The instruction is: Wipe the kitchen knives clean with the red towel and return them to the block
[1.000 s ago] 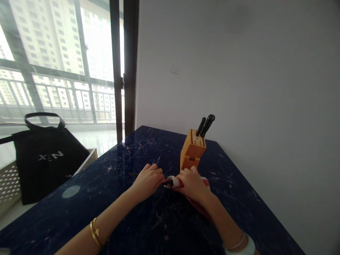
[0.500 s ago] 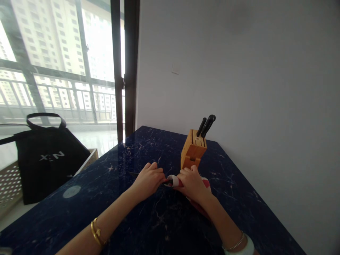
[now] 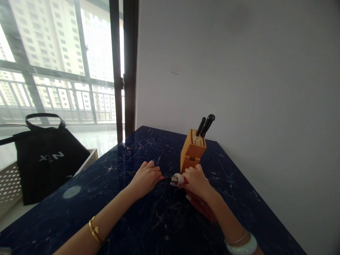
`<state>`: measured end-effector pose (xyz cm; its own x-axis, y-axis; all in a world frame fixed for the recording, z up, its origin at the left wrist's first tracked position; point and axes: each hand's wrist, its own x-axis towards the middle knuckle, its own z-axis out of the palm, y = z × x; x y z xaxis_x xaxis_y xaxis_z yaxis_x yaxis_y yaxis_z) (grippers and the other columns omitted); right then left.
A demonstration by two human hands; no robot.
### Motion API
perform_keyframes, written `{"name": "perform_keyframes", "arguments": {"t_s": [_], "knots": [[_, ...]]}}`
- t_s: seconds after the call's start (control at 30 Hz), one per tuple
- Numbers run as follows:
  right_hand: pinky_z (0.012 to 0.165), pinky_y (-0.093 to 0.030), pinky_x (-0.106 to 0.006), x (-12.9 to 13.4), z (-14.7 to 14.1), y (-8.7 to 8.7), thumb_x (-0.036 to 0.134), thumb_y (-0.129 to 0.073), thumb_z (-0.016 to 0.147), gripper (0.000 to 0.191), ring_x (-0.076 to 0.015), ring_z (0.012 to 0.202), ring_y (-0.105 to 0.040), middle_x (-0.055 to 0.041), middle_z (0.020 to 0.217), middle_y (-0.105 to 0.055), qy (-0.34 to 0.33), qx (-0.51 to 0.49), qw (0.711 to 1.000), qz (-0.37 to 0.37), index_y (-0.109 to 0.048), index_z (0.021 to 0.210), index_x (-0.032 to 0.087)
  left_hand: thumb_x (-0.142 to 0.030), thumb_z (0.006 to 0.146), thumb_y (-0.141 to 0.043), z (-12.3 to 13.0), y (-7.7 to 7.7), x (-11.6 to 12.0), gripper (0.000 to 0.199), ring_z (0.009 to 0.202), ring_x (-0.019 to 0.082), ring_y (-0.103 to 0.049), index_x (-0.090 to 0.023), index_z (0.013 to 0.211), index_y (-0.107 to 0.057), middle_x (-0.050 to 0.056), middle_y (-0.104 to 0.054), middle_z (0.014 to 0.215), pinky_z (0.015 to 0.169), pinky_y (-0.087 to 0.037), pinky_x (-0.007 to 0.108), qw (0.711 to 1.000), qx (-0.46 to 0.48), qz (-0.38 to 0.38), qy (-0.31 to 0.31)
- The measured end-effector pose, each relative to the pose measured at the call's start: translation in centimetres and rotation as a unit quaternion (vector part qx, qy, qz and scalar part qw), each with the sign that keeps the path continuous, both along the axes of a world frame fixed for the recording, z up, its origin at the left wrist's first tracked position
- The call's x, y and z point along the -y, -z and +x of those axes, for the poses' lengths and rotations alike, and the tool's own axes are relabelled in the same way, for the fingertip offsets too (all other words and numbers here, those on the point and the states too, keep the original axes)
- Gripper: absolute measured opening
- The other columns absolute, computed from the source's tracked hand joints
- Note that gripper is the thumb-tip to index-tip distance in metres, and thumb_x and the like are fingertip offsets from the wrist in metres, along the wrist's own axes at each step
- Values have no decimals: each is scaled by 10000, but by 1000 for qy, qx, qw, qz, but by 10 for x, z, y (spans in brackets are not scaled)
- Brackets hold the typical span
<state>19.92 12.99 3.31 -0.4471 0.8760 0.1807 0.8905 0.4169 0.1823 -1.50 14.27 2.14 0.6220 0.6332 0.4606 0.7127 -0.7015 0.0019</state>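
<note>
The left grip (image 3: 145, 179) is closed, its fingers curled down over the dark handle or blade of what appears to be a kitchen knife (image 3: 166, 178), most of which is hidden. A thin dark tip is seen just past the fingers on the far side. The right grip (image 3: 195, 182) is pressed together around a red-and-white cloth (image 3: 179, 180), which is bunched over the other end of the knife, while its red tail (image 3: 201, 207) hangs toward the counter. The knife is held level between both grips, just above the counter, so that its length seems to be kept steady at two points.

The dark blue marble counter (image 3: 162, 226) is veined with white. Just beyond the right grip, a wooden knife block (image 3: 192, 150) is placed near the wall, with two black knife handles (image 3: 207, 125) left in its slots, clear of the hands. To the left, a black tote bag (image 3: 45, 166) is propped beyond the counter's edge, on a perforated crate (image 3: 9, 184). Behind it, a balcony railing (image 3: 61, 97) is seen through a glass door (image 3: 61, 46).
</note>
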Motion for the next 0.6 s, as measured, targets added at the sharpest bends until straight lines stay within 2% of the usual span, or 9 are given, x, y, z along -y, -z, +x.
{"name": "perform_keyframes", "arguments": {"t_s": [0.13, 0.33, 0.6], "knots": [[702, -204, -334, -2, 10, -8, 519, -503, 764, 349, -174, 771, -509, -29, 764, -622, 17, 2, 1000, -17, -614, 729, 190, -304, 880, -382, -5, 0, -4, 314, 751, 177, -402, -191, 667, -585, 14, -572, 688, 662, -226, 341, 1000, 11, -7, -4], [709, -196, -336, 1, 9, -13, 492, -544, 748, 299, -179, 787, -501, -26, 773, -627, 8, 1, 1000, -18, -624, 746, 204, -308, 883, -375, -5, 0, -3, 316, 749, 173, -398, -191, 680, -586, 10, -573, 699, 668, -226, 336, 1000, 10, -14, 0], [675, -189, -307, -1, 22, -21, 590, -470, 743, 426, -155, 724, -506, -11, 709, -635, -19, -59, 996, -62, -631, 674, 201, -336, 890, -354, -6, -1, -5, 333, 749, 166, -391, -201, 697, -589, -1, -572, 706, 673, -224, 325, 999, 22, -36, 4]]}}
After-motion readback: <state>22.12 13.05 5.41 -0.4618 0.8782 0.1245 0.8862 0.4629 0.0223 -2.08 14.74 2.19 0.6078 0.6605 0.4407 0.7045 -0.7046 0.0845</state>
